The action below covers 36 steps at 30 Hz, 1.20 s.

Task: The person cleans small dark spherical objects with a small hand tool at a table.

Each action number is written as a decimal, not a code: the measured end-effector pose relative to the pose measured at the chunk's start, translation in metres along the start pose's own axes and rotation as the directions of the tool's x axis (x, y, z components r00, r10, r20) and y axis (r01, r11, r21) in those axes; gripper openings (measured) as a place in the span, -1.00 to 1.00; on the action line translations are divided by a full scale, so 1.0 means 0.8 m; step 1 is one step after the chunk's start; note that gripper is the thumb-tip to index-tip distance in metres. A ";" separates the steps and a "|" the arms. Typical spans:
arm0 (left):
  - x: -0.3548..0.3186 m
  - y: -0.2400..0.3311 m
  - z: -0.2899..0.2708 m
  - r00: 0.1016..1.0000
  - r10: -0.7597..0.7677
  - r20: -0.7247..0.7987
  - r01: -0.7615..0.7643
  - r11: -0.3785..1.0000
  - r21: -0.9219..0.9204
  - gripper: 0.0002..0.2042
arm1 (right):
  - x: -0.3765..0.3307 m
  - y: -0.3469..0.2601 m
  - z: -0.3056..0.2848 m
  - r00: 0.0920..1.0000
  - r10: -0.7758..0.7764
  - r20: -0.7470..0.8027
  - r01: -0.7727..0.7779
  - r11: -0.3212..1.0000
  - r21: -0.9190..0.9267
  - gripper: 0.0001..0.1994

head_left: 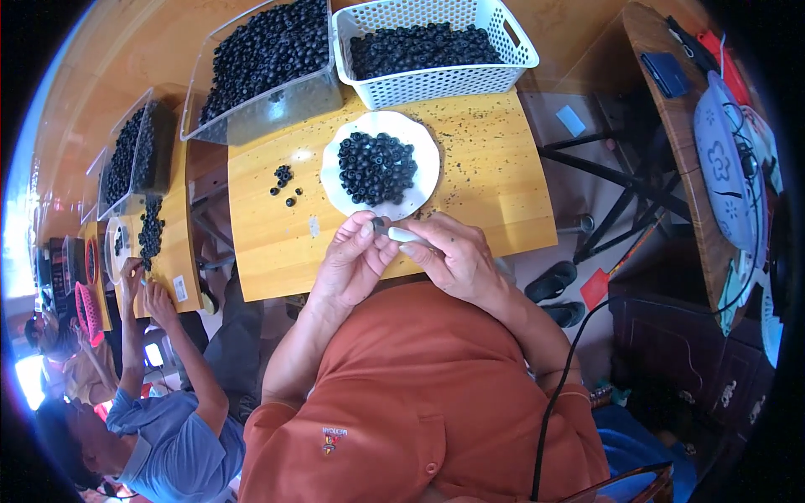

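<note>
Pinching a small dark bit (379,226) between thumb and forefinger, my left hand (348,256) is at six o'clock of the white scalloped plate (335,189); its other fingers curl loosely. My right hand (457,256) has thumb and fingers pressed together on a slim white-handled tool (406,236), which meets that bit; whether the bit is one of the black pieces or the tool's own tip I cannot tell. Black round pieces (377,168), many showing a ring-like opening, are heaped on the plate, within easy reach, presumably for that reason. At eleven o'clock from it stands a clear plastic bin (306,99), at one o'clock a white perforated basket (440,85), both amply stocked; I judge them set back to leave working room. A few loose pieces (283,174) lie towards nine o'clock, and dark crumbs (482,155) scatter the wooden table (503,218) around three. Markings: my rust-coloured shirt (377,369) bears an embroidered emblem (331,441) with lettering, recorded by kind only. A pale sticker (314,226) near seven o'clock and a white label (180,288) on the co-worker's table (176,226) are too small to read.
</note>
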State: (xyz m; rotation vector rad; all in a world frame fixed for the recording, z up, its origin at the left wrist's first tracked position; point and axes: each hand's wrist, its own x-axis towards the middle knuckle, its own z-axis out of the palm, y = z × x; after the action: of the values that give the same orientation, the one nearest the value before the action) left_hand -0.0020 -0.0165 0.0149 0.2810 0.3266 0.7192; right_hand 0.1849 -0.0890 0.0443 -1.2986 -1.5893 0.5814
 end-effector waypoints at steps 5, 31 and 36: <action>-0.004 -0.003 0.001 1.000 0.010 -0.025 -0.010 1.000 -0.005 -0.83 | -0.003 0.002 0.001 1.000 -0.018 -0.016 0.018 1.000 -0.023 -0.74; -0.015 -0.013 0.009 0.999 0.052 -0.005 -0.051 0.995 0.090 -0.85 | -0.016 -0.007 -0.002 0.999 0.023 -0.048 -0.023 1.000 -0.008 -0.74; -0.020 -0.018 0.023 0.989 0.058 0.136 -0.078 0.986 0.144 -0.86 | -0.021 0.013 -0.010 0.954 0.259 -0.149 -0.231 0.955 0.184 -0.77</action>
State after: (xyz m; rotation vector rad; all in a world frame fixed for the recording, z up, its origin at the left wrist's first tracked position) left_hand 0.0020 -0.0404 0.0295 0.4813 0.2470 0.7411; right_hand 0.1961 -0.1026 0.0325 -1.3914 -1.2212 0.7186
